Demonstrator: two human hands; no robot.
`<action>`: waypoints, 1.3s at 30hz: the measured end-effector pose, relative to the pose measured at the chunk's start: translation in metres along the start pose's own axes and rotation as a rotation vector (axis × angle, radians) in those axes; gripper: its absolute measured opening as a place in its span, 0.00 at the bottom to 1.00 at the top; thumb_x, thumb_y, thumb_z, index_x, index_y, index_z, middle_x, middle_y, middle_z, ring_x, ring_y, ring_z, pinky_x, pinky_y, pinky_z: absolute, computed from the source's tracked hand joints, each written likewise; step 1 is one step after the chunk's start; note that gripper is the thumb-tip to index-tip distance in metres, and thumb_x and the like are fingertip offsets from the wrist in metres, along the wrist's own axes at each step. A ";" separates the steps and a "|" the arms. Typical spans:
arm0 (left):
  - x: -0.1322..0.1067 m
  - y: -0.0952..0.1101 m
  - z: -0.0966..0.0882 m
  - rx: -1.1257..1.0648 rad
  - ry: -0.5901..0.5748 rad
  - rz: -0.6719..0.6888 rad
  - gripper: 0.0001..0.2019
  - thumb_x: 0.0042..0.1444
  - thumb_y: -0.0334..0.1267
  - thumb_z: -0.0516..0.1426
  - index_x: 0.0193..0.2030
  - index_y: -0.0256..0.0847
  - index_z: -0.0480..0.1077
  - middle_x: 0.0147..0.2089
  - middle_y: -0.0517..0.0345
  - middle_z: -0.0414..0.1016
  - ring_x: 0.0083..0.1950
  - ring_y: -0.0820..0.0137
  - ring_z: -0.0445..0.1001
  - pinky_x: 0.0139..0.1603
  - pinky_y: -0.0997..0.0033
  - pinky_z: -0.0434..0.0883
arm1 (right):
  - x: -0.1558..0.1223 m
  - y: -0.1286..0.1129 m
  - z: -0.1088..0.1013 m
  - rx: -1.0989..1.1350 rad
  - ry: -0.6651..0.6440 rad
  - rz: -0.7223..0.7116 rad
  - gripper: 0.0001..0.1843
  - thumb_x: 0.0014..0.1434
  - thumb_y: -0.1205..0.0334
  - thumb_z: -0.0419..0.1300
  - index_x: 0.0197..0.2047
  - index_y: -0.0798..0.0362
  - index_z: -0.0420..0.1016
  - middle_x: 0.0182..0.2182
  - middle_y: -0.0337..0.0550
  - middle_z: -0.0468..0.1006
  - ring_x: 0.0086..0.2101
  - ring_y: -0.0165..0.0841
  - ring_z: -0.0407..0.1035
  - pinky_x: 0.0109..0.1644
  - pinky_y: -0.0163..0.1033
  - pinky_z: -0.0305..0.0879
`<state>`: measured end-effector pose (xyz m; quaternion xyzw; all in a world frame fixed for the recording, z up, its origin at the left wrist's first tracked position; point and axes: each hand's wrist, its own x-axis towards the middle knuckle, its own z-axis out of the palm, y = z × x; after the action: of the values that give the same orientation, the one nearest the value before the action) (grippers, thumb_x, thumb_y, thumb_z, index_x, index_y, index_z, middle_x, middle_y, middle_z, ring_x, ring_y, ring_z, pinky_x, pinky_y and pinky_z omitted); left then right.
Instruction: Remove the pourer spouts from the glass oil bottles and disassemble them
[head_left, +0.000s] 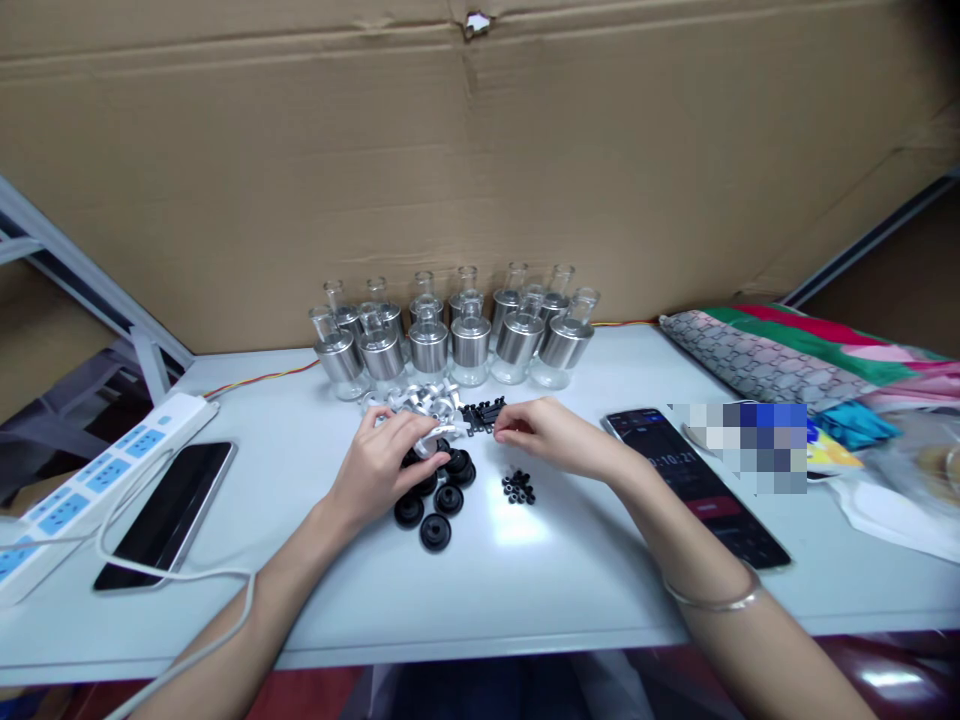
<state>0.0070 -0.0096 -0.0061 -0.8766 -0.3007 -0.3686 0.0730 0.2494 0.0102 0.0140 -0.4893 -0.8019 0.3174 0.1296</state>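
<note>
My left hand [386, 455] is closed on a shiny whitish spout-like piece [441, 437], gripped between thumb and fingers. Under and in front of it lie several round black caps [436, 532], one with a raised centre ring. Behind it is a heap of silvery-white pieces [429, 398] of similar look. My right hand [536, 432] has its fingers pinched together beside a cluster of small black pin-like parts [484, 412]; whatever sits in the pinch is hidden. Nearer to me, below that hand, is a small pile of black rings [519, 488].
Two rows of glass bottles with metal sleeves [471, 345] stand at the back against cardboard [480, 180]. On the left are a power strip [105, 480], a dark phone [169, 515] and a white cable [202, 574]. A phone showing a timer [701, 490] and colourful fabric [810, 355] lie right.
</note>
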 end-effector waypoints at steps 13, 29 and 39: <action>0.001 0.001 0.000 0.025 0.010 0.016 0.10 0.64 0.43 0.50 0.44 0.37 0.63 0.37 0.55 0.78 0.34 0.71 0.74 0.44 0.65 0.63 | -0.001 0.007 0.002 -0.049 -0.182 0.028 0.11 0.56 0.63 0.56 0.27 0.57 0.76 0.22 0.40 0.73 0.25 0.29 0.63 0.31 0.35 0.57; 0.000 -0.001 0.001 0.015 0.008 0.008 0.10 0.64 0.43 0.51 0.45 0.38 0.63 0.36 0.55 0.78 0.33 0.71 0.74 0.44 0.65 0.63 | -0.003 0.001 0.000 -0.007 -0.258 0.048 0.08 0.52 0.60 0.62 0.28 0.56 0.78 0.25 0.41 0.78 0.27 0.31 0.68 0.31 0.35 0.60; 0.000 -0.001 0.001 -0.002 0.013 -0.001 0.10 0.63 0.42 0.51 0.45 0.39 0.64 0.36 0.55 0.78 0.33 0.70 0.74 0.44 0.64 0.64 | -0.005 0.003 0.003 0.190 -0.302 0.181 0.09 0.52 0.59 0.60 0.25 0.56 0.72 0.18 0.39 0.73 0.22 0.33 0.71 0.28 0.36 0.65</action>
<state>0.0068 -0.0084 -0.0072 -0.8741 -0.3002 -0.3747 0.0738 0.2526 0.0063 0.0101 -0.4918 -0.7314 0.4718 0.0247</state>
